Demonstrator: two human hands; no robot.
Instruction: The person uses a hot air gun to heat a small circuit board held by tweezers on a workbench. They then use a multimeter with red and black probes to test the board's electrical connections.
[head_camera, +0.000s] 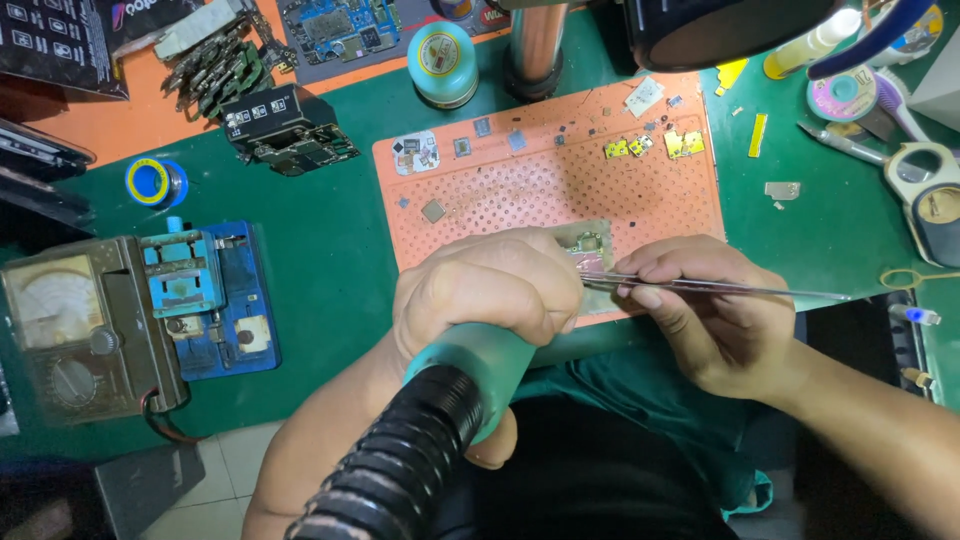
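— Head view, biggest first: what's down there?
— A green bench mat (330, 260) with an orange perforated pad (540, 185) on it.
— And the hands?
— The left hand (485, 290) is clamped around a teal hot-air handle (475, 375) with a black ribbed hose (395, 470). The right hand (715, 315) pinches steel tweezers (720, 288) closed.
— On what?
— Their tips reach a small circuit board (588, 250) at the pad's near edge; whether they grip it, I cannot tell.

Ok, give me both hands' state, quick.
Left hand: closed on the hot-air handle.
Right hand: closed on tweezers.
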